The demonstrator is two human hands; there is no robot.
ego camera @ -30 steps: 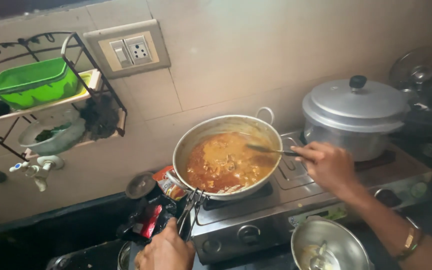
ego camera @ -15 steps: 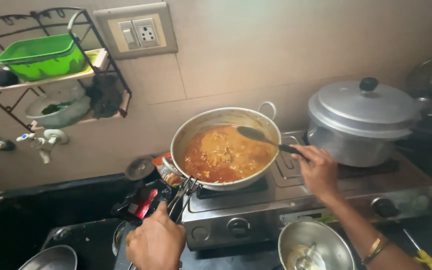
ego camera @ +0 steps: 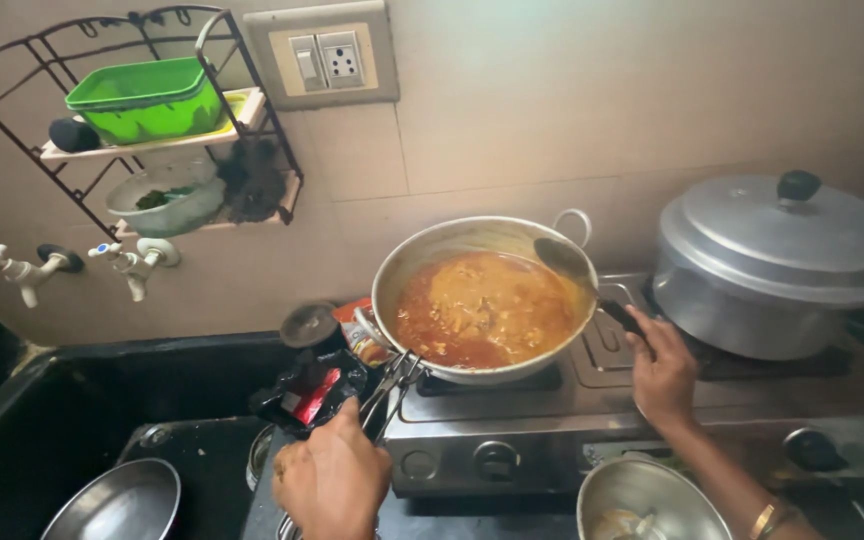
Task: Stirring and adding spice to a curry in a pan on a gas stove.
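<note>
In the head view, the left hand at the lower centre of the frame is closed around metal tongs, which grip the rim of the pan of orange curry. The pan stands on the gas stove in the centre. The right hand, right of centre, is closed on the dark handle of a ladle, whose bowl rests at the pan's right rim. A big covered pot stands at the right. A wire rack with a green basin hangs at upper left.
</note>
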